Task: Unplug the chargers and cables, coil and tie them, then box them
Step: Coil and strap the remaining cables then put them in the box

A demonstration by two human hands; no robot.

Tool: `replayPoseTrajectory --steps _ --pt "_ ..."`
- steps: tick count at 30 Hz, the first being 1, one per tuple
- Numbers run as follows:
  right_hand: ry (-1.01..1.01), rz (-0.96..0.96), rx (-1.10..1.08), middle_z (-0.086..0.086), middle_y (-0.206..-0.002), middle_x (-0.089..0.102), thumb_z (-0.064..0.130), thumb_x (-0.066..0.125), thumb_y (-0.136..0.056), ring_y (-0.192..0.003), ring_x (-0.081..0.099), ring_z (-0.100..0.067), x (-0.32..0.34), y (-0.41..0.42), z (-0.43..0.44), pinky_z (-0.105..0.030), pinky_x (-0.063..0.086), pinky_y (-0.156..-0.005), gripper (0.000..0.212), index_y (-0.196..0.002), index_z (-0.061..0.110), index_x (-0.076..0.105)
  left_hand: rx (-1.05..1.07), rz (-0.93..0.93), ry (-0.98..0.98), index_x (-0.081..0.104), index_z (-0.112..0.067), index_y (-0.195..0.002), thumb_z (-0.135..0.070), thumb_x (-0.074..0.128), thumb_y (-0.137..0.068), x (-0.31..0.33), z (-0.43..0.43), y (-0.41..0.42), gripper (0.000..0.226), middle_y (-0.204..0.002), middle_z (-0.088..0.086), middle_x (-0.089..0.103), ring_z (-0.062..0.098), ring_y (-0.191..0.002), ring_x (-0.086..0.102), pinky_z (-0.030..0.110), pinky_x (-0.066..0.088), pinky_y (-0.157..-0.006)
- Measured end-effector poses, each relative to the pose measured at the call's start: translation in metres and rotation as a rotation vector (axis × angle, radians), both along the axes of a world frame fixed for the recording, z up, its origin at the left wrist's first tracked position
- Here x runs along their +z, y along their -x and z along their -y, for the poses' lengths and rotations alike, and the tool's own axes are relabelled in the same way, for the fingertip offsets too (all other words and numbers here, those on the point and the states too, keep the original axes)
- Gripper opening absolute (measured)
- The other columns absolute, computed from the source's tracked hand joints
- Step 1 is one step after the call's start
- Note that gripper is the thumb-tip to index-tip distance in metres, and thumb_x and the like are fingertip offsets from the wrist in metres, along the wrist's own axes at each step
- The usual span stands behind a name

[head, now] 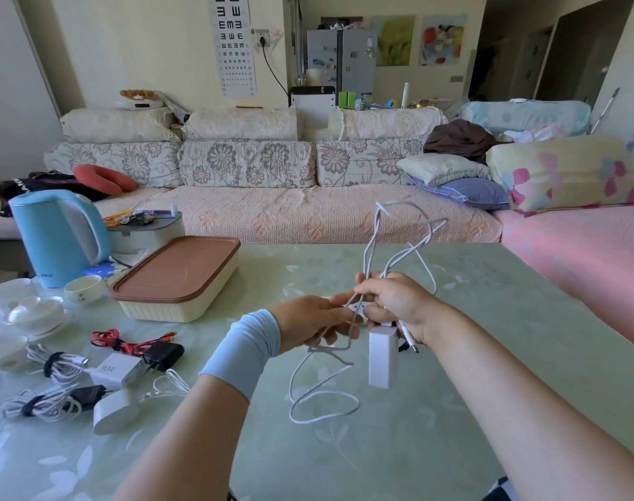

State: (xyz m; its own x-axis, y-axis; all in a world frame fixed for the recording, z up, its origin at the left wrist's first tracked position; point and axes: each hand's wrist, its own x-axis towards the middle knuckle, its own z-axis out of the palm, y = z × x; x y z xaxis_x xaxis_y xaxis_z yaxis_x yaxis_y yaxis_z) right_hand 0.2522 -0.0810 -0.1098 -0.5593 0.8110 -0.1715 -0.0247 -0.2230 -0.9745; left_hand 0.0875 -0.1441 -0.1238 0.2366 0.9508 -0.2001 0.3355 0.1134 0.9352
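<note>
My right hand (395,301) grips a long white cable (380,240) whose loops rise above my fist and trail down to the table. A white charger block (382,356) hangs just below that hand. My left hand (315,321) pinches the same cable beside the right hand. At the left lie tied bundles: a red cable with a black charger (142,347), a white cable with a 90W charger (118,368), and a white cable with a black plug (44,405). A cream box with a brown lid (178,276) stands shut behind them.
A blue kettle (57,236) and white tea bowls (33,312) crowd the table's left. A white oval adapter (115,410) and a thin white cable (167,386) lie loose near the bundles. A sofa (272,211) runs along the far edge of the green table (452,410).
</note>
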Motion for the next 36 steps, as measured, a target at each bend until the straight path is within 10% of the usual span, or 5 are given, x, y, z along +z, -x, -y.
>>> replayPoseTrajectory --steps 5,19,28,31,36 --pt "-0.057 0.031 0.023 -0.011 -0.108 0.074 0.012 0.045 -0.102 -0.032 0.016 -0.007 -0.002 0.002 0.001 -0.016 0.020 -0.038 0.014 -0.090 0.020 0.045 0.117 0.077 0.005 0.058 -0.015 -0.084 -0.025 0.037 -0.104 -0.004 -0.004 -0.004 0.031 -0.070 -0.002 0.050 0.012 -0.062 0.041 0.024 0.028 -0.060" --pt "-0.161 0.303 0.108 -0.015 -0.092 0.076 0.028 0.075 -0.085 -0.045 0.055 -0.009 -0.005 0.018 0.022 -0.016 0.043 -0.046 0.032 -0.105 0.002 0.073 0.654 1.277 -0.040 0.048 -0.016 -0.072 -0.018 0.039 -0.100 0.001 -0.026 0.008 0.029 -0.059 -0.003 0.052 0.012 -0.053 0.049 0.022 0.045 -0.055" --pt "-0.394 0.552 0.179 0.011 -0.051 0.062 0.020 0.077 -0.083 -0.042 0.047 0.003 -0.003 0.009 0.022 -0.012 0.035 -0.043 0.011 -0.075 0.014 0.073 0.821 1.351 -0.135 0.042 -0.022 -0.070 -0.025 0.030 -0.104 0.004 -0.017 0.031 0.035 -0.051 -0.007 0.045 0.018 -0.068 0.058 0.043 0.046 -0.087" --pt "-0.438 0.845 0.256 0.012 -0.054 0.063 0.017 0.076 -0.077 -0.044 0.052 0.001 -0.003 0.002 0.022 -0.012 0.039 -0.043 0.002 -0.076 0.016 0.077 0.900 1.349 -0.087 0.040 -0.019 -0.070 -0.022 0.030 -0.103 0.004 -0.014 0.037 0.035 -0.040 -0.006 0.034 0.015 -0.040 0.047 0.029 0.055 -0.052" --pt "-0.412 0.730 0.151 0.014 -0.063 0.062 0.025 0.083 -0.075 -0.058 0.056 -0.001 -0.006 0.004 0.019 -0.015 0.042 -0.046 0.019 -0.093 0.021 0.077 0.655 1.333 0.109 0.035 -0.019 -0.064 -0.014 0.031 -0.098 0.001 -0.012 0.028 0.035 -0.040 -0.005 0.023 0.009 -0.027 0.021 0.016 0.012 -0.031"
